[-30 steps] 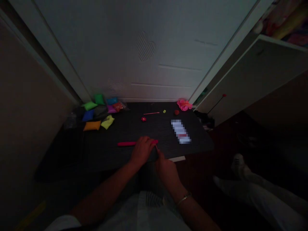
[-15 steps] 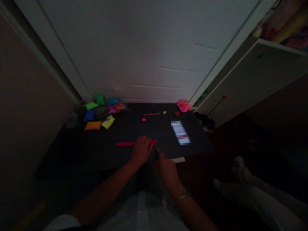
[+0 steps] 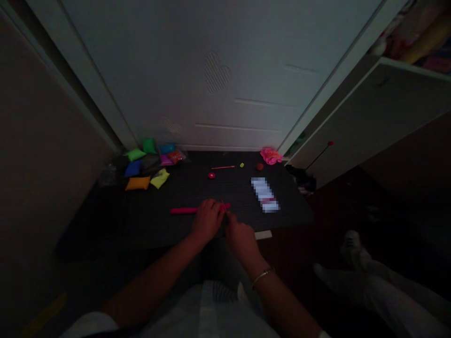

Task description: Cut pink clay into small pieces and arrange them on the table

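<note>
A long pink-red clay roll (image 3: 183,211) lies across the front of the dark table. My left hand (image 3: 207,218) rests over its middle, fingers curled onto it and pressing it to the tabletop. Just right of that, my right hand (image 3: 241,239) is closed round a thin pink modelling tool (image 3: 224,205), whose tip lies over the roll near its right end. The tool's handle is hidden in my fist. Behind the roll sit a small red flower-like piece with a pale centre (image 3: 211,175) and a second thin pink tool (image 3: 223,167).
Several coloured clay packets, among them an orange one (image 3: 138,183) and a yellow one (image 3: 160,178), lie at the left. On the right are a blurred-out phone-shaped item (image 3: 265,195), a red lump (image 3: 260,166) and a pink ruffled thing (image 3: 271,156). Another person's legs (image 3: 380,277) extend at lower right.
My right hand has moved slightly forward and left, carrying the tool's tip farther across the roll. My left hand stays in place on the roll. The view has shifted a little.
</note>
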`<act>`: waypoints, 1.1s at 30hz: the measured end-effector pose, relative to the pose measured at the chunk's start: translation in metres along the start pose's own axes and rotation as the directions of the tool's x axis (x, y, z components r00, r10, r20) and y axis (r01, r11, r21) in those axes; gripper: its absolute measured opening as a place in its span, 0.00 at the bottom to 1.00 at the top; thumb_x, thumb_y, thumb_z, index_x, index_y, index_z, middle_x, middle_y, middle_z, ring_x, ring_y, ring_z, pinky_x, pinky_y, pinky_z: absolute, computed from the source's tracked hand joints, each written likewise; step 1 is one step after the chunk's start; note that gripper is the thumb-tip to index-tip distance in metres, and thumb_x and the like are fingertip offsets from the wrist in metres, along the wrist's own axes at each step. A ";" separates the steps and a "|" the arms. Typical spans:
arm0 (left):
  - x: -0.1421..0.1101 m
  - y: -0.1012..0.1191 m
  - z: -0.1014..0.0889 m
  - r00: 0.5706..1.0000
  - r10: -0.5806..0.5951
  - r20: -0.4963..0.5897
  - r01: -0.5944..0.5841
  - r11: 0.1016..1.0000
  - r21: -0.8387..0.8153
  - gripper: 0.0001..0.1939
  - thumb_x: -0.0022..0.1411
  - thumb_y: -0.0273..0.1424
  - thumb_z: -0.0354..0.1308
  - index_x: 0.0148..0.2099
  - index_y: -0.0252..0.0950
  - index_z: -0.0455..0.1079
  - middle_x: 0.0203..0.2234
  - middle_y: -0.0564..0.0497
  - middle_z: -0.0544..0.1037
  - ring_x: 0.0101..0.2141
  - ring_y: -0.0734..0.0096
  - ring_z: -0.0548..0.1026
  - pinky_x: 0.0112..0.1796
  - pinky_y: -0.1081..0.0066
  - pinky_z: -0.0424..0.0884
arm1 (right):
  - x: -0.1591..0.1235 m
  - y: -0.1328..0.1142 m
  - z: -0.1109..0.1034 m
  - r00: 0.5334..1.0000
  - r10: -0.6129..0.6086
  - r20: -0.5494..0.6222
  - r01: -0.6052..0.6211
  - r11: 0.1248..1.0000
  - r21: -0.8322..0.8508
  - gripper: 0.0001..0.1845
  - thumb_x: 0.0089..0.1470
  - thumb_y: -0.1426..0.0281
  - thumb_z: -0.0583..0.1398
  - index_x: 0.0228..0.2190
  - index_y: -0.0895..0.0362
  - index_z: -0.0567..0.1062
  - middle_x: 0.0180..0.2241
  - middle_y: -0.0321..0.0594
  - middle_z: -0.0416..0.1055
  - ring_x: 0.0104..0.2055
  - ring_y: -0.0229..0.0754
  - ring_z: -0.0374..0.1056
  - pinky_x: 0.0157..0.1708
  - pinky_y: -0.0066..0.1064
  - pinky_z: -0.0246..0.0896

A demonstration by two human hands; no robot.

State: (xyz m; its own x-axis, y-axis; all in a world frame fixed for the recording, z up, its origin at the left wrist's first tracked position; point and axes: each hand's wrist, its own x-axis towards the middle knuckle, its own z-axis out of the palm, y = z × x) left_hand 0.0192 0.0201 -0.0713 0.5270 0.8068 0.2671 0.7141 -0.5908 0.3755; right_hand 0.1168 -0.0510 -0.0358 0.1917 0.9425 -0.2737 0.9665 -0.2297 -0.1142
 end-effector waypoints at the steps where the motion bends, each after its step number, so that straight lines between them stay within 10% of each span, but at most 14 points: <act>1: 0.000 0.000 0.000 1.000 0.003 -0.002 -0.003 1.000 0.001 0.11 0.60 0.31 0.47 0.41 0.34 0.68 0.33 0.47 0.69 0.37 0.63 0.65 0.39 0.65 0.63 | -0.003 0.001 0.001 1.000 0.003 0.005 -0.003 1.000 -0.009 0.20 0.57 0.73 0.47 0.52 0.59 0.56 0.30 0.46 0.74 0.33 0.42 0.72 0.32 0.29 0.61; 24: 0.003 0.009 -0.008 0.994 0.033 -0.105 -0.028 0.998 0.047 0.13 0.55 0.36 0.54 0.42 0.37 0.68 0.38 0.47 0.70 0.43 0.61 0.65 0.53 0.54 0.51 | -0.004 0.038 0.010 0.957 0.135 -0.255 -0.063 0.961 0.270 0.21 0.58 0.70 0.45 0.53 0.57 0.56 0.35 0.42 0.73 0.32 0.39 0.71 0.29 0.26 0.58; 33: 0.023 0.016 -0.005 0.999 -0.001 -0.038 0.003 0.999 0.050 0.05 0.54 0.33 0.55 0.33 0.39 0.71 0.33 0.49 0.71 0.42 0.60 0.65 0.52 0.51 0.51 | 0.009 0.041 0.009 0.932 0.180 -0.314 -0.115 0.970 0.213 0.13 0.58 0.70 0.45 0.36 0.58 0.69 0.34 0.40 0.69 0.35 0.36 0.67 0.31 0.25 0.55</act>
State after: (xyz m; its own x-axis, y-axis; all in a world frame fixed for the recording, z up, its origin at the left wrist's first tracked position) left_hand 0.0407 0.0289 -0.0548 0.5088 0.8069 0.3002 0.7375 -0.5884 0.3315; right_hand 0.1568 -0.0540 -0.0519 0.4058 0.9136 0.0244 0.8794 -0.3830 -0.2829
